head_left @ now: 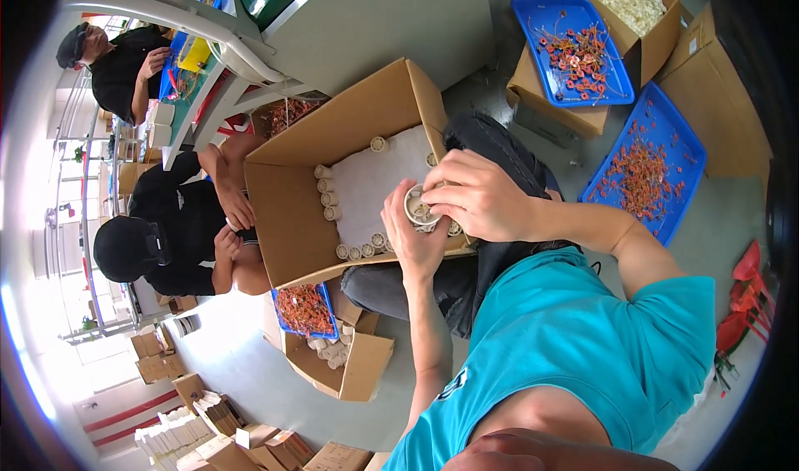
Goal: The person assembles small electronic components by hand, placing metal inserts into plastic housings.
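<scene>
My left hand (412,240) is wrapped round a white round plastic housing (421,208), holding it with its open side up. Small pale parts show inside its rim. My right hand (481,191) is closed at the housing's right side, its fingertips bent over the rim; whether they pinch a small part is hidden. Both hands are above an open cardboard box (308,130) lined with a pale sheet (374,171). Similar white housings (327,190) stand along the box's left and near sides, and another housing (379,144) stands at the far side.
At right are a blue tray of red-and-orange wired parts (574,55), a second blue tray (691,159), and a carton of cream pieces (620,1). A co-worker in black (166,213) sits left of the box. A smaller carton (366,367) stands below it.
</scene>
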A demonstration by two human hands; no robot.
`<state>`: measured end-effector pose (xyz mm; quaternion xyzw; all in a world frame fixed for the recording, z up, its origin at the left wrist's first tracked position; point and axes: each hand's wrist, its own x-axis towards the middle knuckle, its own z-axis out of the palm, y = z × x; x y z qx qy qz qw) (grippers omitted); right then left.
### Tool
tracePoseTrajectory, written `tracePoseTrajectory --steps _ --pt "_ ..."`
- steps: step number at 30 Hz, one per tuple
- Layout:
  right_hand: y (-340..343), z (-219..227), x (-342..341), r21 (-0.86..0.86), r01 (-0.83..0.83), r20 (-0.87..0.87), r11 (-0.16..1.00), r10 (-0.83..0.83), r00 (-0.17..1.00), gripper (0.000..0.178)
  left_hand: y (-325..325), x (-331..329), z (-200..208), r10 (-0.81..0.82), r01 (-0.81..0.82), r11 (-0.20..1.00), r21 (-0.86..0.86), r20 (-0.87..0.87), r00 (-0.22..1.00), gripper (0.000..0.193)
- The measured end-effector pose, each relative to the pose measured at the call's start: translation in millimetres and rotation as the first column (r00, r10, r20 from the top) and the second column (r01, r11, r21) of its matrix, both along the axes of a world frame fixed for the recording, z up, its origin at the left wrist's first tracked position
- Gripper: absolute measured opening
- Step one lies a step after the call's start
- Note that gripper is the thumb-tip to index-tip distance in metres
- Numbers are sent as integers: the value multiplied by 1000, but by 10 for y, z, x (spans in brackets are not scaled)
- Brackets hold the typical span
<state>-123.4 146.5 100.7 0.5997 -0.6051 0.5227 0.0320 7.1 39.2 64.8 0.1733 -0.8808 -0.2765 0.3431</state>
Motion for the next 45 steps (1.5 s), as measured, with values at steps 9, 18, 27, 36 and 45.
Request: tracePoseTrajectory --steps 9,18,27,36,45 --pt "-167 -40 -91 201 -188 248 961 135 959 15 4 -57 0 -35 34 996 86 14 999 63" --pt "-107 -54 -24 316 -124 272 940 35 962 17 20 -63 12 -3 4 999 42 -21 1000 52" --pt "-75 -23 -8 302 -142 324 943 38 945 13 7 -72 20 -73 75 997 35 -49 996 60" --pt "-109 -154 22 186 -38 245 982 -9 969 12 -41 -129 -31 -74 72 994 -86 -18 997 52" --pt "-94 -130 -27 209 -212 605 955 44 795 12 -19 -116 22 -73 68 989 -130 -36 997 50"
